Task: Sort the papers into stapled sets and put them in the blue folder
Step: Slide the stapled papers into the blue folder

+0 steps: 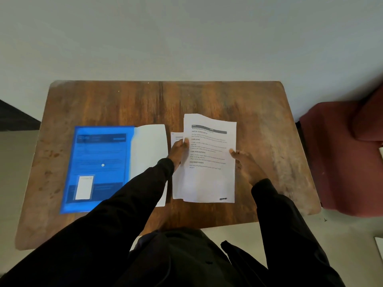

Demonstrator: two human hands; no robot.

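At the brown wooden table (124, 104), beside the blue plastic folder (97, 162), your left hand (177, 151) and right hand (246, 164) pinch the white printed paper sheets (209, 175).

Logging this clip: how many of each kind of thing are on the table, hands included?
Blue folder: 1
Paper sheets showing: 3 (blank sheet by the folder, printed sheet, sheet behind it)
Hands: 2 (left hand, right hand, both holding the printed sheet)
Total: 6
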